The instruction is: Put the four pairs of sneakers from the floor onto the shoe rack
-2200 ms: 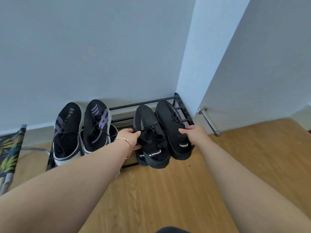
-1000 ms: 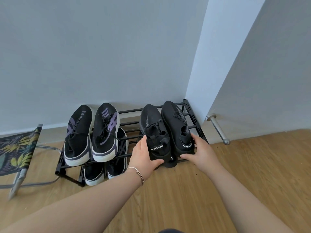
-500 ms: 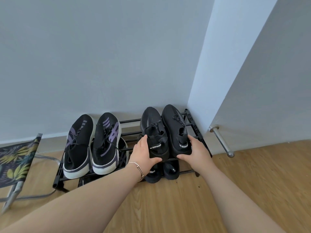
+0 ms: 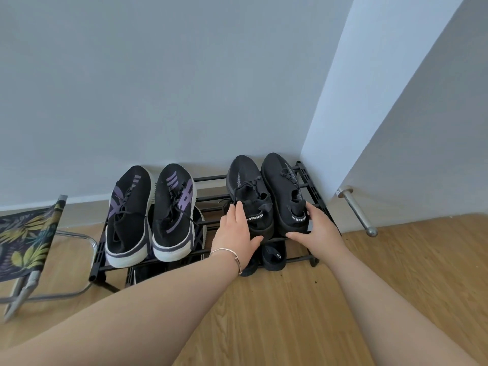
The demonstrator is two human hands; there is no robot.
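Observation:
A black metal shoe rack [image 4: 211, 178] with two tiers stands against the wall. On its top tier, right side, sit two all-black sneakers [image 4: 284, 192] with their heels toward me. My left hand [image 4: 236, 229] cups the heel of the left one and my right hand [image 4: 318, 228] cups the heel of the right one. A black pair with purple stripes and white soles [image 4: 150, 215] rests on the top tier at the left. Another black pair [image 4: 273, 256] shows on the lower tier under my hands, and more shoes lie under the striped pair, mostly hidden.
A folding stool [image 4: 29, 239] with a leaf-print seat stands left of the rack. A metal door stop [image 4: 356, 213] juts from the wall at the right. The rack fits into a wall corner, with wooden floor [image 4: 290, 313] in front of it.
The black pair went from hanging over the rack's front edge to sitting further back on the top tier. My hands have stayed on the heels, and the view has pulled back.

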